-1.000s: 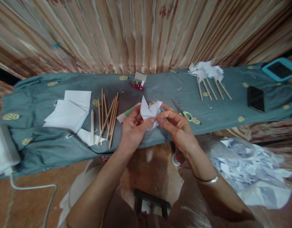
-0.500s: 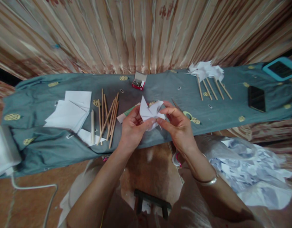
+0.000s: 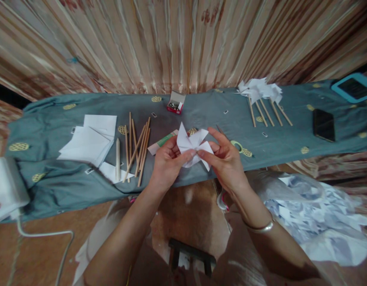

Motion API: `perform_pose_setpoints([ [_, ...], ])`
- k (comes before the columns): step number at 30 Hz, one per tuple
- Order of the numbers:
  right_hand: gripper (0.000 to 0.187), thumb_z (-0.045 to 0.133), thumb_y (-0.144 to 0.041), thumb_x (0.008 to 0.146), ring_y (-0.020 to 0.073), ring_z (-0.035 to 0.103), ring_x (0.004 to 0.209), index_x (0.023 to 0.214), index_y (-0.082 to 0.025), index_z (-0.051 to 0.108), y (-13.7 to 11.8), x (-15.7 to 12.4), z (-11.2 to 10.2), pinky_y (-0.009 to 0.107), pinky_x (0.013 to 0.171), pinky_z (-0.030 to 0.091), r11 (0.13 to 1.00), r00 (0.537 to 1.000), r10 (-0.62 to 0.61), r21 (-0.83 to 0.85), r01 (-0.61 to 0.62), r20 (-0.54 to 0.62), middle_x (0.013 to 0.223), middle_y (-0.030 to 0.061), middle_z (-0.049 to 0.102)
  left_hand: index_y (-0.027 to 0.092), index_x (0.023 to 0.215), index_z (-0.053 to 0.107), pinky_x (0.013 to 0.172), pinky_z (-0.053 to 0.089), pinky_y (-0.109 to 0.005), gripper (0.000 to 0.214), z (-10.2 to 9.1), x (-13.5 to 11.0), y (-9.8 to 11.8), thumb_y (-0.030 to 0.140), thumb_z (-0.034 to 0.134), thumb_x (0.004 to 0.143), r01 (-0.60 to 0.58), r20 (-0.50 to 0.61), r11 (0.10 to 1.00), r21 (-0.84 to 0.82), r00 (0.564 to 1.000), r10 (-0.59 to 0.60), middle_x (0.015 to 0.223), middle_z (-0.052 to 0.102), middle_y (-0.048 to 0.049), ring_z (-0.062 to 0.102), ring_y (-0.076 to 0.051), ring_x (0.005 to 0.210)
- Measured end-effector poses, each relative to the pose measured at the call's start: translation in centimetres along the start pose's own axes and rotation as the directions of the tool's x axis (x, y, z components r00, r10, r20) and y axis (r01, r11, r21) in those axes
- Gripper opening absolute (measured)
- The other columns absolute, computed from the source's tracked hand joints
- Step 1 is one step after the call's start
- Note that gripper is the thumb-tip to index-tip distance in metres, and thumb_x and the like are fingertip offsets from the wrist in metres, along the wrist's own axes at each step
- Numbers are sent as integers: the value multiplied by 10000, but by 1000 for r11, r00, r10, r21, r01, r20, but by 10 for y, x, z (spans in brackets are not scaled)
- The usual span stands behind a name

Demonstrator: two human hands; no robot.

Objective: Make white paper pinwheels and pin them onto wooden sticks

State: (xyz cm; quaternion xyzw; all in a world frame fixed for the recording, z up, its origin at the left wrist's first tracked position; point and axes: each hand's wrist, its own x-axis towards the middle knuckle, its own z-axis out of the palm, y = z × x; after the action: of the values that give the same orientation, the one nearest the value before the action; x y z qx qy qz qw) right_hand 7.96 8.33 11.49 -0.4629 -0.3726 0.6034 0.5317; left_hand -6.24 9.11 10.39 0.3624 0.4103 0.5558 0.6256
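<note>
A white paper pinwheel head (image 3: 193, 140) with folded, pointed blades is held in the air over the near edge of the cloth-covered table. My left hand (image 3: 169, 161) grips it from the left, thumb pressed near the centre and fingers behind. On the other side my right hand (image 3: 226, 159) pinches it, thumb at the middle and index finger raised behind a blade. Under the left fingers lies a green-and-white printed strip (image 3: 163, 142). Several wooden sticks (image 3: 140, 151) lie left of my hands. Past my right fingers are scissors (image 3: 237, 145), partly hidden.
White paper sheets (image 3: 84, 145) and a pale pointed stick (image 3: 118, 161) lie at left. A red box of small metal pins (image 3: 175, 105) stands open behind. Finished pinwheels (image 3: 257, 90), a phone (image 3: 323, 125) and a blue-framed tablet (image 3: 354, 87) occupy the right. A bag of paper scraps (image 3: 314, 210) sits below.
The pinwheel's right-hand blades have spread out and show more fully. My right index finger has lifted away from the blade, while its thumb stays at the centre. The view has shifted slightly.
</note>
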Motion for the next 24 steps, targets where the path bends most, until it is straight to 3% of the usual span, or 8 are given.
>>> perform_pose_setpoints([
  [8, 725, 842, -300, 626, 166, 699, 709, 1256, -291, 483, 5, 2, 0, 341, 724, 577, 1000, 1000, -23, -8, 23, -13, 810, -56, 741, 169, 795, 739, 637, 563, -276, 298, 1, -2, 1, 337, 875, 590, -24, -19, 999, 43, 1000, 25, 758, 750, -30, 679, -163, 669],
  [24, 703, 839, -297, 631, 162, 692, 693, 1238, -285, 483, 5, 1, 2, 336, 713, 572, 1000, 1000, -1, 4, 1, -19, 782, -63, 730, 182, 807, 761, 617, 562, -282, 281, 2, -1, -3, 293, 877, 577, -37, -58, 999, 32, 998, 39, 759, 755, -26, 671, -161, 643],
])
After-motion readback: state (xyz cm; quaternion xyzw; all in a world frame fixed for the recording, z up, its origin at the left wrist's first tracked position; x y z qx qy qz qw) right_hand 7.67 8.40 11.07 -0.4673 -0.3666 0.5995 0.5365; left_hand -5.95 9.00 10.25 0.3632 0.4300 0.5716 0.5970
